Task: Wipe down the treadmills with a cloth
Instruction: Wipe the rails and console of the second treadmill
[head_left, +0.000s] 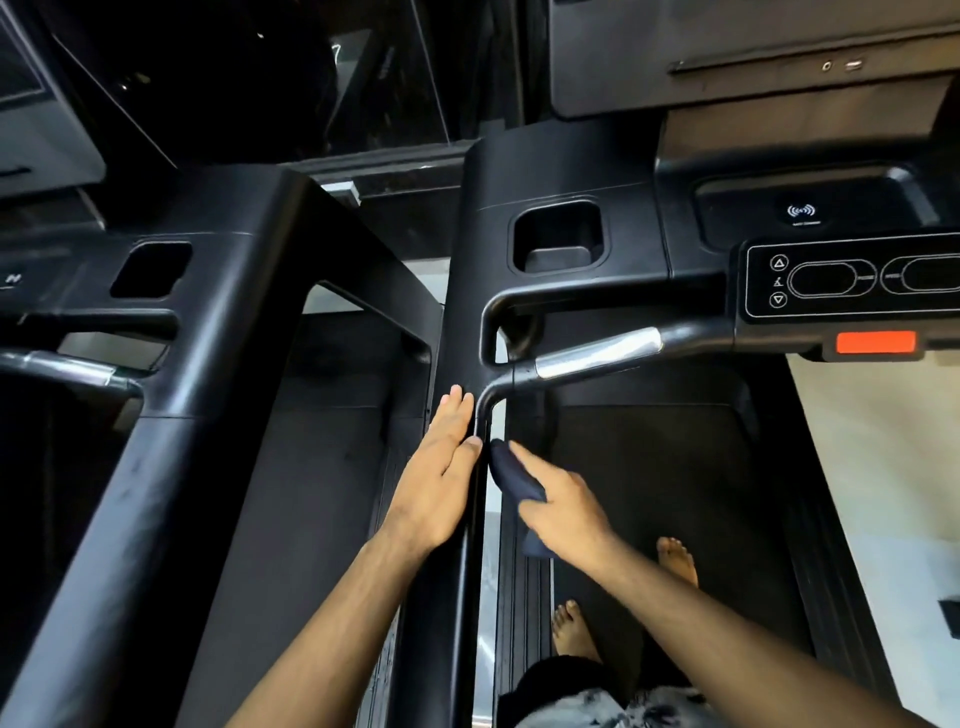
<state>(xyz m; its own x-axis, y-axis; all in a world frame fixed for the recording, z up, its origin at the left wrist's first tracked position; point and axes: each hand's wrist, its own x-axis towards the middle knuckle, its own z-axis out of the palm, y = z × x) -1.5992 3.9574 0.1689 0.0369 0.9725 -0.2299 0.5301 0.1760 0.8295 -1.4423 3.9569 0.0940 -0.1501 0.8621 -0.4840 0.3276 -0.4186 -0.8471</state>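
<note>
I stand barefoot on the belt (649, 467) of a black treadmill. My left hand (441, 467) lies flat with straight fingers on its left side rail (457, 322). My right hand (563, 506) grips a dark blue cloth (511, 475) and presses it against the inner side of the same rail, just below the bend of the handlebar (587, 358) with its silver sensor strip. The two hands are close together, one on each side of the rail's edge.
The console (857, 280) with arrow buttons and an orange-red stop tab (875, 343) sits at the upper right. A cup holder (558, 239) is in the rail ahead. A second black treadmill (208, 322) stands to the left. Light floor (883, 467) shows at the right.
</note>
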